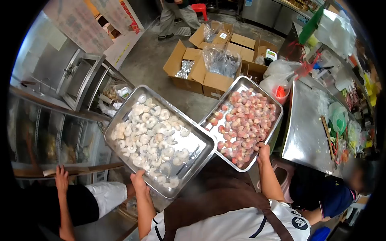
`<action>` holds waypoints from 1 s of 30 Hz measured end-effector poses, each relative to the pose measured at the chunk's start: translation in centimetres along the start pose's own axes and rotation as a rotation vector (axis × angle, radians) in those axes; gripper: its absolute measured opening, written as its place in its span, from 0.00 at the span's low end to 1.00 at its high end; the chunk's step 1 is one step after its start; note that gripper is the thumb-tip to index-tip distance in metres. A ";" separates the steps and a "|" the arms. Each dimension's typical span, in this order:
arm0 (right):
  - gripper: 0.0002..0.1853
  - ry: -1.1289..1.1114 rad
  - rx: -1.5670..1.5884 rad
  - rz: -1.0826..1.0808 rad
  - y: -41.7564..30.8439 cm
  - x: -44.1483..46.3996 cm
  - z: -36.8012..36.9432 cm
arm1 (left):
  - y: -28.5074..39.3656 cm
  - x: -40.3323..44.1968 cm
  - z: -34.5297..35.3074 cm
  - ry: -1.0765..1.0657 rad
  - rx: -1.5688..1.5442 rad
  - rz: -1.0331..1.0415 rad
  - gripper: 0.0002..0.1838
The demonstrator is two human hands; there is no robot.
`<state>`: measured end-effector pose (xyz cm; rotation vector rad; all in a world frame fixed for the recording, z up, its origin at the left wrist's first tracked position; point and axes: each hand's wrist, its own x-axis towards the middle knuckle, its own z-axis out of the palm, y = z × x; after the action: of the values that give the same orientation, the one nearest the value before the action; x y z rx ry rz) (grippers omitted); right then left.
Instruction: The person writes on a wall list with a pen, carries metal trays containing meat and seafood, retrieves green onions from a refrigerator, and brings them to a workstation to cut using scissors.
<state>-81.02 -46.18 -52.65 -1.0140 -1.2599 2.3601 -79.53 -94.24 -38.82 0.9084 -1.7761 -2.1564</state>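
My left hand (139,181) grips the near edge of a metal tray (196,164), its fingers mostly hidden beneath. Peeled, pale shrimp (149,127) lie spread over this tray, with bare metal showing along its right side. At the near right rim of a second metal tray (208,121), my right hand (263,154) is closed on the edge. Small rounded red-and-cream pieces (245,120) cover most of that one; their kind is unclear. The shrimp tray's right corner overlaps the other tray's left corner.
Open cardboard boxes (189,80) stand on the floor ahead. A steel worktable (299,132) with bags runs along the right, where a person in dark blue (339,201) sits. Another person's hand (62,178) touches a fridge edge at left. Someone's legs (177,20) appear far ahead.
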 end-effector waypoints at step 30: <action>0.07 -0.472 -0.646 0.394 1.8 30.6 19.0 | 6.1 9.3 22.6 -0.082 0.152 -0.322 0.17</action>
<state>-115.96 -42.55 -60.88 -0.9596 -2.2901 2.6392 -101.13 -82.21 -34.19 1.2348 -1.9721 -2.2990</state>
